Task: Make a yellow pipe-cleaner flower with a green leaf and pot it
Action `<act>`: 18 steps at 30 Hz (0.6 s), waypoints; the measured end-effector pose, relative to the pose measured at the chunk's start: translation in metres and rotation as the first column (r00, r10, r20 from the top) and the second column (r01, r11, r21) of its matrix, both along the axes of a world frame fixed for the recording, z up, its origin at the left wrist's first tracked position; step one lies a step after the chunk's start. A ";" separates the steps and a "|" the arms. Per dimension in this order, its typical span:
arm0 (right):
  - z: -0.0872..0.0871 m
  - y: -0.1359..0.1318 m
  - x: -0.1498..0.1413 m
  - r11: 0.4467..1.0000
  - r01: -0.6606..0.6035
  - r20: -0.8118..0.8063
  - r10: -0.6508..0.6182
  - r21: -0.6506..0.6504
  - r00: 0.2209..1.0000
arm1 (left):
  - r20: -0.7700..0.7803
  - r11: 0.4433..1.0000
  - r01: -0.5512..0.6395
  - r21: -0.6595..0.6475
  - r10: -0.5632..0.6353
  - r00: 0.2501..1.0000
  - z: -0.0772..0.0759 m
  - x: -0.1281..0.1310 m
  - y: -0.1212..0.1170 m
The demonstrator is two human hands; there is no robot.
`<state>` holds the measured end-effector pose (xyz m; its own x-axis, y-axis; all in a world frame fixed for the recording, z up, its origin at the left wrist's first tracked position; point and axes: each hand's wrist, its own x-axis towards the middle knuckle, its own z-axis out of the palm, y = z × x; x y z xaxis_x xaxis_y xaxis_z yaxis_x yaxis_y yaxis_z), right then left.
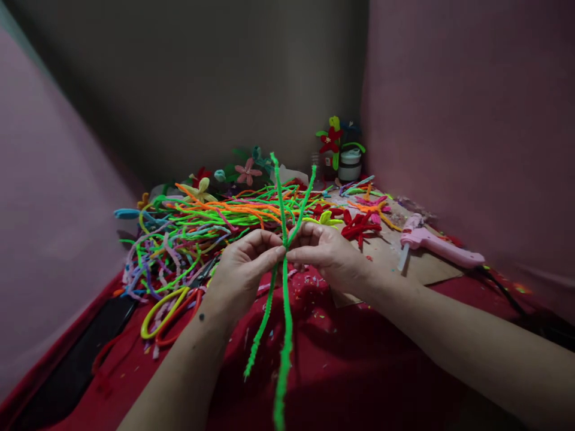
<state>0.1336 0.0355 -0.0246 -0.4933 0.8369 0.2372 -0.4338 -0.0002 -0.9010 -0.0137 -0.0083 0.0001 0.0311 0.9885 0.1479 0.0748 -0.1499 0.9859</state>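
Two bright green pipe cleaners [286, 305] cross in front of me, held upright above the table. My left hand [251, 260] pinches them at the crossing from the left, thumb on the near side. From the right, my right hand [321, 248] pinches the same spot, its fingertips almost touching the left thumb. Two green ends stick up above the fingers, spread in a V. Two more hang down below, the longer one running out of the bottom of the view. The fingers cover part of the crossing, so I cannot tell how tightly it is twisted.
A heap of coloured pipe cleaners [233, 209] lies behind my hands. Scissors with yellow and red handles [164, 317] rest at left, near a black flat object [81, 359]. A pink glue gun [438, 242] sits on cardboard [424, 269] at right. Red pipe-cleaner petals [359, 227] lie beside it.
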 end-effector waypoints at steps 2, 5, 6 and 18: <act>0.000 -0.001 -0.002 0.999 0.031 0.015 -0.031 0.013 0.999 | -0.044 1.000 -0.030 0.008 0.031 0.999 0.000 0.000 0.000; 0.000 -0.003 -0.003 0.995 0.083 0.059 -0.086 0.046 0.995 | -0.092 0.998 -0.056 0.014 0.057 0.994 0.000 0.000 0.000; 0.001 -0.004 -0.003 0.993 0.095 0.076 -0.100 0.067 0.992 | -0.108 0.998 -0.066 0.019 0.067 0.992 0.001 0.000 0.000; 0.002 -0.004 -0.001 0.946 0.161 0.155 -0.210 0.280 0.965 | 0.141 0.967 0.084 -0.241 -0.051 0.989 0.012 0.004 -0.004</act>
